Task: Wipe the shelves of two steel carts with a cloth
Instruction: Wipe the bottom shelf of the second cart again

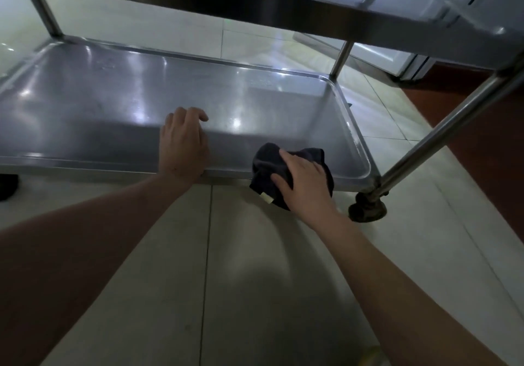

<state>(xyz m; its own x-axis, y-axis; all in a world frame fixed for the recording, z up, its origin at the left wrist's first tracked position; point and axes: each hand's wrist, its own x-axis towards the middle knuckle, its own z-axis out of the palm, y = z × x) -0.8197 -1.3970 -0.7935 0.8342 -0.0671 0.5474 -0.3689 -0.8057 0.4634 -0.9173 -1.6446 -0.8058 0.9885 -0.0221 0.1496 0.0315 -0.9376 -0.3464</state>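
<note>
Your right hand [304, 183] is pressing down on a dark cloth [269, 173], fingers spread fairly flat over the top of it rather than curled around it. The cloth is bunched up and sitting on the near edge of the cart's bottom shelf [113, 105], close to the near right corner, with part of it hanging over the rim toward the floor; a small pale tag [267, 197] is showing on that hanging part. Your left hand [183, 146] is resting on the same near edge, to the left of the cloth and apart from it, palm over the rim and fingers loosely bent onto the shelf surface, holding nothing. The shelf is a shallow steel tray with a raised rim and rounded corners, shining with reflections. Above it the upper shelf [283, 3] is crossing the top of the view, joined by steel posts [442, 130]. A caster wheel [367, 207] is standing on the pale tiled floor [255, 280] below the near right corner.
</note>
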